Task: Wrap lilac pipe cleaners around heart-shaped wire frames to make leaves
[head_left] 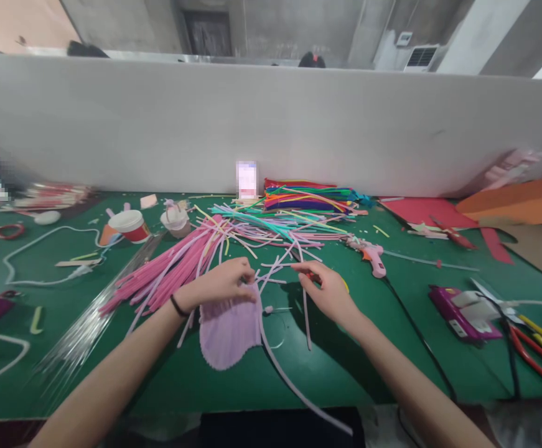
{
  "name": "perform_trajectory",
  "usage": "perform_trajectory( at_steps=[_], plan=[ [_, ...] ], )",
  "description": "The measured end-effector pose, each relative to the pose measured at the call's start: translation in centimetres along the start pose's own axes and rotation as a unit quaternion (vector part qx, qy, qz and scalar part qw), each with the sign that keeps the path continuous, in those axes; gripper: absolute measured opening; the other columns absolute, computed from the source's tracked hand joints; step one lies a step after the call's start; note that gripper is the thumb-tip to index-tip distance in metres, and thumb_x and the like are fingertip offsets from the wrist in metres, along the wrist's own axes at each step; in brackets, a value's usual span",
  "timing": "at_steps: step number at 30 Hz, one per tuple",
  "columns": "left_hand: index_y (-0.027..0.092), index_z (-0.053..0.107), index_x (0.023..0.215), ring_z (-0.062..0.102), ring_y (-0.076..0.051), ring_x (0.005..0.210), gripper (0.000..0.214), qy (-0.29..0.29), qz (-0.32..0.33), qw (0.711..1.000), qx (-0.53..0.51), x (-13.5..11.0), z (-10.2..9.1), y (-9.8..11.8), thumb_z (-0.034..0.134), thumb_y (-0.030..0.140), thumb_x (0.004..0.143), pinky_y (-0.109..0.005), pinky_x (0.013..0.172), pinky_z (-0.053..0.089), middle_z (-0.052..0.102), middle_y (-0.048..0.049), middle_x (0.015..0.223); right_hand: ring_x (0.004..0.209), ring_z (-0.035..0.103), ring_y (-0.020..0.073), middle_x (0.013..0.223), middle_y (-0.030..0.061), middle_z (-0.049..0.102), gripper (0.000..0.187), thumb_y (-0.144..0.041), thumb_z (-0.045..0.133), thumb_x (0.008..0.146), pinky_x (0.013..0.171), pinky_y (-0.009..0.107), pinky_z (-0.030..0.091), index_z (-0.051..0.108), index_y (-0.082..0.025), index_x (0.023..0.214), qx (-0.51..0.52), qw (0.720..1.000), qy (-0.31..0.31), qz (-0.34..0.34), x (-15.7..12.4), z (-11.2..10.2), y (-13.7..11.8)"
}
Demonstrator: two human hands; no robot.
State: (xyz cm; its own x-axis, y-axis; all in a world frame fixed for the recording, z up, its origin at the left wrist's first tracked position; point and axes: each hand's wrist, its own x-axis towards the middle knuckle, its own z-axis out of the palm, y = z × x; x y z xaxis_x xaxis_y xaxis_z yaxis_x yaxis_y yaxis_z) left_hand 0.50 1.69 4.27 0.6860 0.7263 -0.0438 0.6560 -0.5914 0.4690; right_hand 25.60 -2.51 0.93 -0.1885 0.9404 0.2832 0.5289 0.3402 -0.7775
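Observation:
My left hand (pixel 228 286) is closed on the top edge of a flat, rounded lavender piece (pixel 231 336) made of pipe cleaners laid side by side. One long lavender pipe cleaner (pixel 289 386) trails from its right side past the table's front edge. My right hand (pixel 327 292) curls around scissors, of which a dark tip and bits of red and yellow handle show; most is hidden by the fingers. Loose lavender pipe cleaners (pixel 307 320) lie under and beside this hand. Between the hands, a small white-headed stick (pixel 271 309) rests on the green table (pixel 336 379).
Pink pipe cleaners (pixel 168 274) and a multicoloured bundle (pixel 308 198) lie beyond the hands. A pink glue gun (pixel 374 258) with a black cord is at right, near a purple power strip (pixel 462 314) and red-handled pliers (pixel 532 354). A paper cup (pixel 130 225) stands left, near thin wires (pixel 88 323).

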Motion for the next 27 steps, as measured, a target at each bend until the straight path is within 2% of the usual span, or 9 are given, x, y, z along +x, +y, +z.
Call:
perform_trajectory(
  at_steps=[4, 7, 13, 16, 18, 20, 22, 25, 27],
  plan=[
    [0.019, 0.061, 0.077, 0.058, -0.017, 0.076, 0.032, 0.048, -0.076, 0.986, -0.138, -1.7, -2.0, -1.0, 0.054, 0.050, 0.081, -0.026, 0.067, 0.042, 0.062, -0.0014, 0.081, 0.088, 0.059, 0.0166, 0.108, 0.0037, 0.063, 0.025, -0.028, 0.050, 0.087, 0.076, 0.030, 0.047, 0.060, -0.025, 0.110, 0.003, 0.999, 0.033, -0.022, 0.0, -0.8, -1.3],
    [0.019, 0.060, 0.076, 0.059, -0.017, 0.071, 0.034, 0.070, -0.113, 0.972, -0.196, -2.2, -2.3, -1.9, 0.055, 0.052, 0.079, -0.026, 0.066, 0.044, 0.063, -0.0011, 0.075, 0.099, 0.056, 0.0199, 0.111, 0.0071, 0.058, 0.030, -0.035, 0.052, 0.087, 0.083, 0.034, 0.047, 0.052, -0.023, 0.115, -0.005, 0.997, 0.076, -0.021, -0.1, -0.7, -1.9],
    [0.021, 0.070, 0.090, 0.060, -0.016, 0.060, 0.032, -0.096, -0.095, 0.967, -0.218, -2.2, -1.0, -1.3, 0.068, 0.045, 0.068, -0.022, 0.051, 0.039, 0.068, -0.0018, 0.070, 0.095, 0.055, 0.0221, 0.098, 0.0070, 0.060, 0.018, -0.031, 0.052, 0.088, 0.084, 0.038, 0.045, 0.055, -0.021, 0.102, -0.097, 0.993, -0.030, -0.067, -1.2, 0.9, -3.0],
    [0.022, 0.074, 0.075, 0.058, -0.015, 0.055, 0.020, -0.125, -0.058, 0.960, -0.244, -2.6, -1.2, -1.5, 0.067, 0.040, 0.069, -0.022, 0.049, 0.037, 0.067, -0.0018, 0.063, 0.089, 0.056, 0.0194, 0.094, 0.0057, 0.061, 0.014, -0.029, 0.050, 0.089, 0.079, 0.033, 0.046, 0.057, -0.021, 0.099, -0.088, 0.993, 0.015, -0.074, -1.7, 0.5, -4.0],
    [0.022, 0.074, 0.069, 0.058, -0.016, 0.058, 0.018, -0.080, -0.060, 0.961, -0.259, -2.8, -1.5, -2.2, 0.067, 0.039, 0.070, -0.022, 0.051, 0.039, 0.068, -0.0023, 0.065, 0.081, 0.057, 0.0175, 0.088, 0.0047, 0.061, 0.012, -0.030, 0.049, 0.090, 0.073, 0.030, 0.046, 0.058, -0.022, 0.093, -0.083, 0.991, 0.072, -0.071, -1.9, -0.3, -4.7],
    [0.021, 0.073, 0.068, 0.057, -0.016, 0.060, 0.017, 0.011, -0.086, 0.955, -0.284, -2.9, -1.7, -3.0, 0.070, 0.039, 0.069, -0.022, 0.053, 0.040, 0.067, -0.0027, 0.065, 0.071, 0.056, 0.0159, 0.080, 0.0032, 0.061, 0.014, -0.033, 0.050, 0.090, 0.065, 0.028, 0.044, 0.059, -0.022, 0.087, -0.098, 0.989, 0.084, -0.068, -2.3, -1.2, -5.3],
    [0.019, 0.070, 0.064, 0.054, -0.015, 0.057, 0.020, 0.117, -0.116, 0.935, -0.314, -2.7, -1.6, -3.6, 0.072, 0.039, 0.067, -0.022, 0.052, 0.038, 0.063, -0.0021, 0.061, 0.060, 0.055, 0.0147, 0.067, -0.0001, 0.059, 0.017, -0.039, 0.056, 0.086, 0.056, 0.026, 0.042, 0.060, -0.023, 0.090, -0.134, 0.989, -0.001, -0.061, -2.6, -1.7, -5.3],
    [0.017, 0.067, 0.060, 0.049, -0.012, 0.053, 0.026, 0.206, -0.142, 0.910, -0.331, -2.1, -1.1, -4.0, 0.072, 0.041, 0.068, -0.021, 0.050, 0.034, 0.058, -0.0002, 0.056, 0.054, 0.058, 0.0166, 0.056, -0.0028, 0.059, 0.026, -0.043, 0.062, 0.081, 0.047, 0.025, 0.035, 0.061, -0.024, 0.099, -0.218, 0.963, -0.151, -0.035, -2.8, -1.3, -4.3],
    [0.016, 0.066, 0.060, 0.048, -0.011, 0.054, 0.028, 0.231, -0.148, 0.901, -0.335, -1.8, -0.7, -4.0, 0.072, 0.042, 0.068, -0.021, 0.051, 0.034, 0.057, 0.0003, 0.057, 0.063, 0.064, 0.0201, 0.066, 0.0013, 0.066, 0.018, -0.038, 0.061, 0.083, 0.049, 0.025, 0.035, 0.062, -0.023, 0.093, -0.296, 0.942, -0.155, -0.021, -2.5, -0.7, -3.3]
  ],
)
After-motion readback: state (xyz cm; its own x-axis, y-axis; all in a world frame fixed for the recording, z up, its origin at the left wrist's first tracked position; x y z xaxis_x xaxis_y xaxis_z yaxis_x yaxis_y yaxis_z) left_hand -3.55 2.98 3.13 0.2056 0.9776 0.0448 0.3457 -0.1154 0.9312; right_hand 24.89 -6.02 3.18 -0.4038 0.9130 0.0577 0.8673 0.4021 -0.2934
